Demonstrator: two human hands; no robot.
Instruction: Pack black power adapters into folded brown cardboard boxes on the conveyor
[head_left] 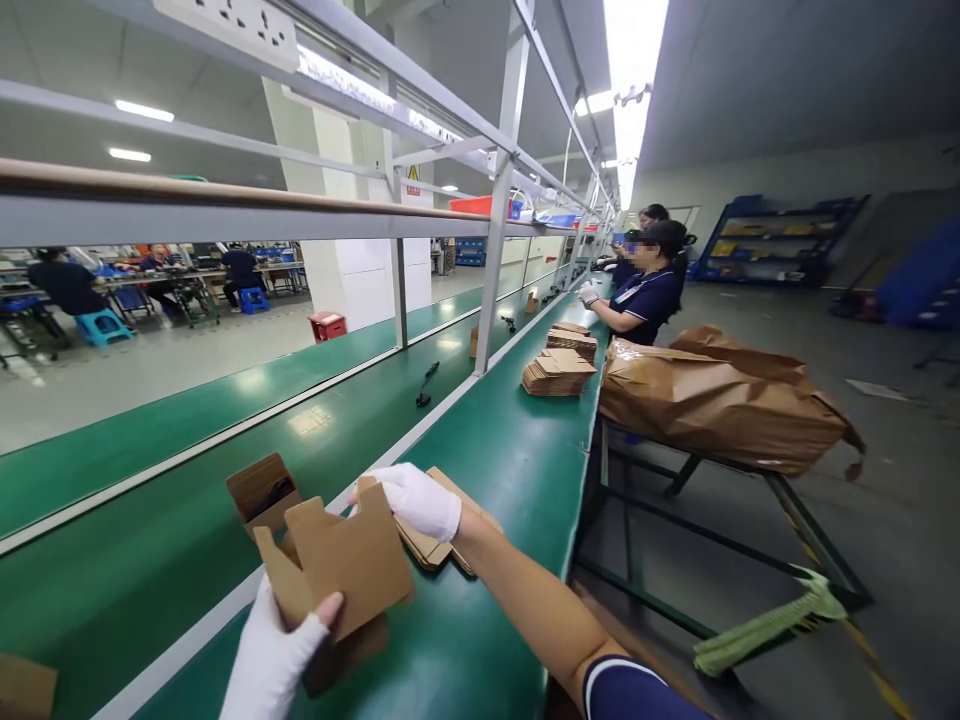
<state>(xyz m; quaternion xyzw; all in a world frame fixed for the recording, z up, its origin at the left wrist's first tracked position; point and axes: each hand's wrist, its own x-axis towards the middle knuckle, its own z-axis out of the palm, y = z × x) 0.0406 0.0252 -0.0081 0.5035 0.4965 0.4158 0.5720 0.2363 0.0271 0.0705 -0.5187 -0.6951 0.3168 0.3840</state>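
Carton of plain brown folded cardboard (pixel 349 575) is gripped by two hands in white gloves above the near end of the glossy green bench (pixel 502 470). Its flaps could be creased or torn if uneven pressure were applied, and flat brown cardboard blanks (pixel 422 549) just beyond could be scattered by a slip. At left, an open brown cardboard box (pixel 253 484) could be knocked by a wide swing. The lower left side is clasped by the left hand (pixel 274 645), thumb across the near panel; the upper edge is held by the right hand (pixel 420 500), forearm stretched from the near right.
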